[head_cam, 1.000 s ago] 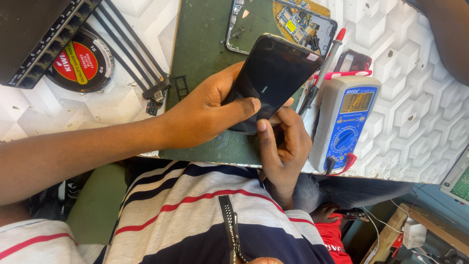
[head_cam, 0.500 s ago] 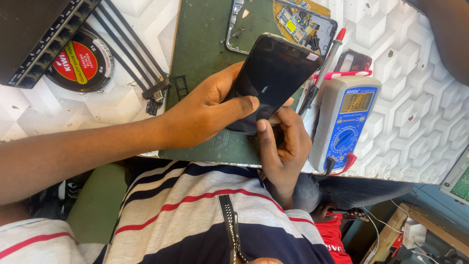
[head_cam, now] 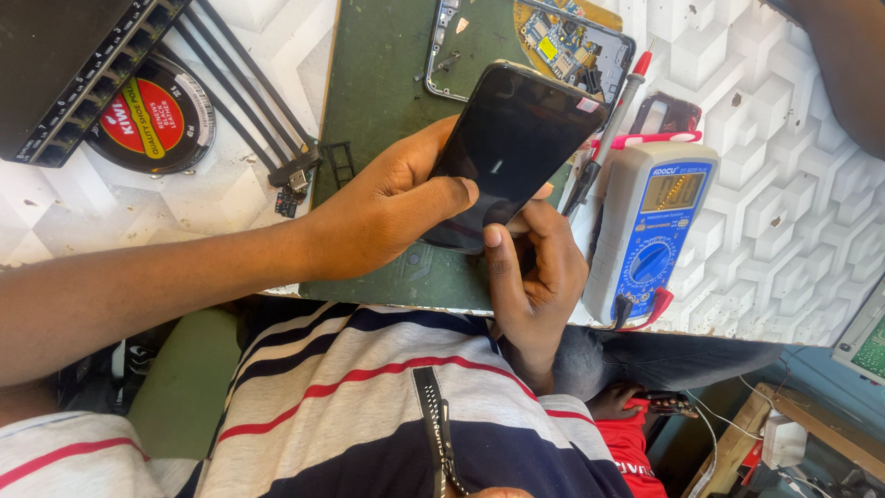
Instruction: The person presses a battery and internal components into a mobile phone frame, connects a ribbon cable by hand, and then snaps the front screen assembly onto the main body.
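Observation:
A black smartphone [head_cam: 516, 148] with a dark screen is held tilted above the green work mat [head_cam: 387, 83]. My left hand [head_cam: 387, 207] grips its left edge, thumb lying across the lower screen. My right hand [head_cam: 535, 277] holds the phone's bottom end from below, thumb pressed against the lower edge. Behind the phone lies an opened phone frame [head_cam: 553, 37] with its circuit board exposed.
A blue and grey multimeter [head_cam: 650, 231] lies right of my hands, with a red-tipped probe [head_cam: 616, 106] and a pink tool beside it. A round tin [head_cam: 152, 120] and a black slotted device [head_cam: 64, 65] sit at upper left. Another person's arm [head_cam: 848, 65] reaches in at upper right.
The phone has tilted and shifted slightly between frames. Both hands keep their grip in the same place.

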